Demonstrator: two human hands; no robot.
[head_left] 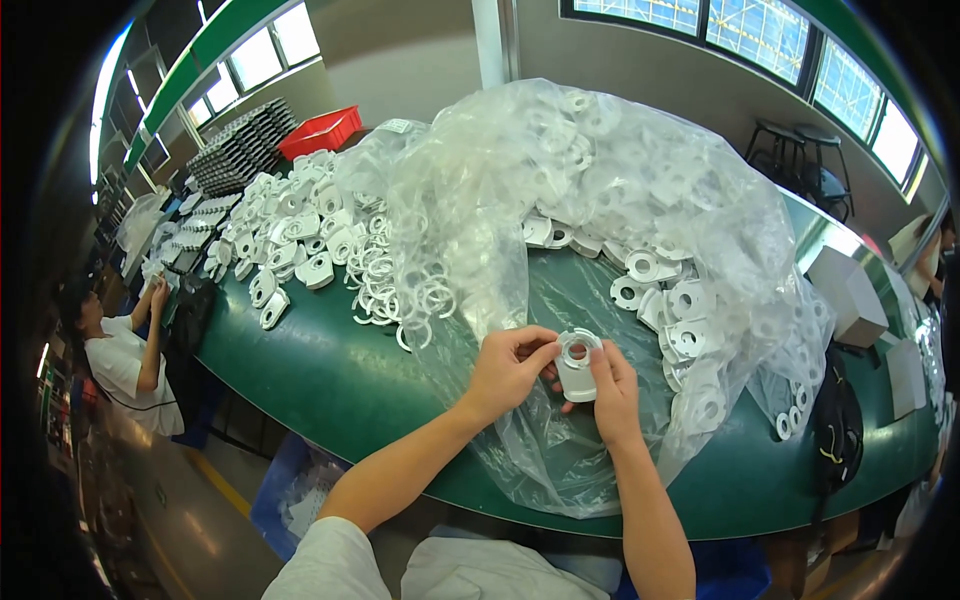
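Between my two hands, above the plastic sheet, is a white plastic housing part (579, 384) with a round opening at its far end. A pale ring (566, 341) appears to sit around that opening. My left hand (508, 372) is closed, its thumb and index finger pinching the part's upper left edge by the ring. My right hand (617, 392) grips the right side, thumb on the face and fingers partly hidden behind. Similar white housing parts (690, 300) lie to the right, under and beside a clear plastic bag (460, 210). Loose white rings (378, 285) are heaped to the left.
The green table (300, 365) curves around me. More white parts (300, 230) are piled at the far left, near a red bin (322, 132) and stacked grey trays (240, 145). White boxes (846, 295) stand at the right. A blue bin (275, 500) is below the edge; a co-worker (125, 355) sits left.
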